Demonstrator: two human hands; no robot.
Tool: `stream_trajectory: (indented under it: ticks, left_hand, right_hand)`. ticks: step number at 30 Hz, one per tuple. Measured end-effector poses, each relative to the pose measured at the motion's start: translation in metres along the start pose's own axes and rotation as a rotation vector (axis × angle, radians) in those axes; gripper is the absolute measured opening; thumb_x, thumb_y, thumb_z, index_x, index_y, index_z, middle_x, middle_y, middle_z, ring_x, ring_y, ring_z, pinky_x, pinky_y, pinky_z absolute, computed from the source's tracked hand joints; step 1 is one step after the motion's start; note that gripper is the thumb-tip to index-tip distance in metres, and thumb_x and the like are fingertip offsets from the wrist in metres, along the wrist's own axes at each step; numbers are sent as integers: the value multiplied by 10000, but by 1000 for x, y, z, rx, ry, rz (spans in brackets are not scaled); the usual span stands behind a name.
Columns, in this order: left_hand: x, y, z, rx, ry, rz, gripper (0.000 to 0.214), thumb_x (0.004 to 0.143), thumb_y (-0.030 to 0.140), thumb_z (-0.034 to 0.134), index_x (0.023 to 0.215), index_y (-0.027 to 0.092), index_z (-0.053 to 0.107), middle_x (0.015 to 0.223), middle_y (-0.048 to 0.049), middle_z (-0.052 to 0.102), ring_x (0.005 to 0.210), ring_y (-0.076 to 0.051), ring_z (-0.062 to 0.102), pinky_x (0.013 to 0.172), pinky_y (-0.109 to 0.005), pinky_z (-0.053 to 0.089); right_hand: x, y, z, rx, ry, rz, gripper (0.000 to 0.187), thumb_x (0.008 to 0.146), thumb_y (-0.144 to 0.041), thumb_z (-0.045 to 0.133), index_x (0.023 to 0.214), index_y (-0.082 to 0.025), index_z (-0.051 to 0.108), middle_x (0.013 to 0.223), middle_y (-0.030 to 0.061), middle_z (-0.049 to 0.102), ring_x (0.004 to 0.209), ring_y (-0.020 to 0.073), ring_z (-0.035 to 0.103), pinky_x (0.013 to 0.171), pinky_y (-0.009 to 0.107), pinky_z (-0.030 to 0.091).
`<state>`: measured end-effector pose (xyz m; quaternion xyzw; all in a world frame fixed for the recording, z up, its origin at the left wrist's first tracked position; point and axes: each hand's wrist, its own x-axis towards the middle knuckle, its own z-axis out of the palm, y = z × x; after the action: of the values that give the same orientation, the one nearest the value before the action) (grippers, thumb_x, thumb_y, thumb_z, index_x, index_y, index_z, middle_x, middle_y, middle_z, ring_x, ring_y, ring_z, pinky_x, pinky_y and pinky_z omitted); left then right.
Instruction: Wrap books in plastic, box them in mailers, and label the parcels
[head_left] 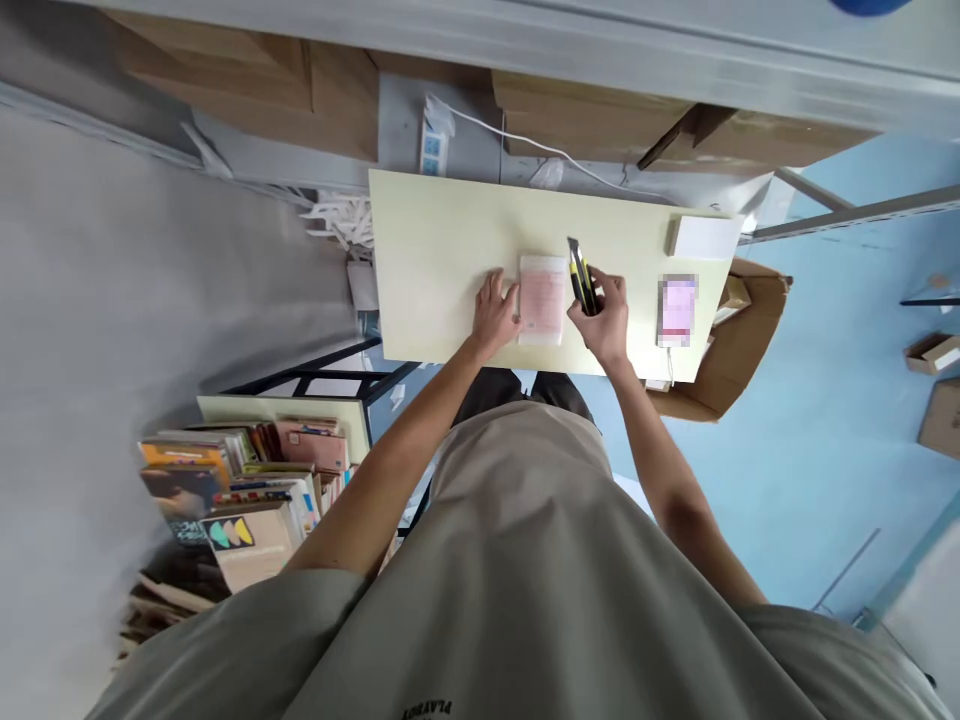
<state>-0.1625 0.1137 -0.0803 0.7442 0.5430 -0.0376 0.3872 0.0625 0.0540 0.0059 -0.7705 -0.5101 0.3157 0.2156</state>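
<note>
A flat pink packet with whitish edges (541,300), perhaps a wrapped book, lies on the pale yellow table (442,230) in front of me. My left hand (496,312) rests beside its left edge, fingers spread on the tabletop, with the thumb side close to the packet. In my right hand (609,315) is a yellow and black box cutter (581,280), gripped around its handle. The cutter's metal tip points away from me and sits just right of the packet's far corner.
A phone (678,311) with a cable and a white box (705,238) lie at the table's right. Beyond that side stands an open cardboard box (742,345). A power strip (434,145) and cartons (592,115) are behind the table. Books (262,470) fill a lower left stand.
</note>
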Motion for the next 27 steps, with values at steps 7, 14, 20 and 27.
stream_trajectory:
  ticks: [7,14,20,27]
  left_hand:
    - [6,-18,-24,98,-84,134,768,957,230,797,1695,129,606,1951,-276,331,1837,-478,297,1453,-703,328]
    - [34,-41,-46,110,-161,280,852,943,206,737,1769,108,549,1960,-232,341,1847,-480,279,1493,-694,268]
    - [41,-40,-57,255,-248,329,858,1031,248,745,1833,123,468,1974,-232,306,1847,-462,279,1487,-632,333]
    - [44,-40,-66,388,-296,378,872,1035,192,700,1857,114,420,1987,-216,282,1832,-451,295,1442,-618,419]
  right_hand:
    - [-6,-7,59,34,-196,192,718,1043,-348,592,1741,-180,595,1513,205,823,1300,387,827,1148,536,692]
    - [32,-44,96,-251,-329,196,732,1178,-335,460,1898,-214,407,1615,246,737,1346,431,791,1169,588,658]
    - [41,-59,111,-377,-370,228,729,1197,-263,387,1923,-209,341,1596,258,716,1305,394,776,1110,522,643]
    - [37,-64,126,-443,-338,254,738,1215,-222,318,1950,-218,247,1581,270,706,1223,358,788,1034,468,645]
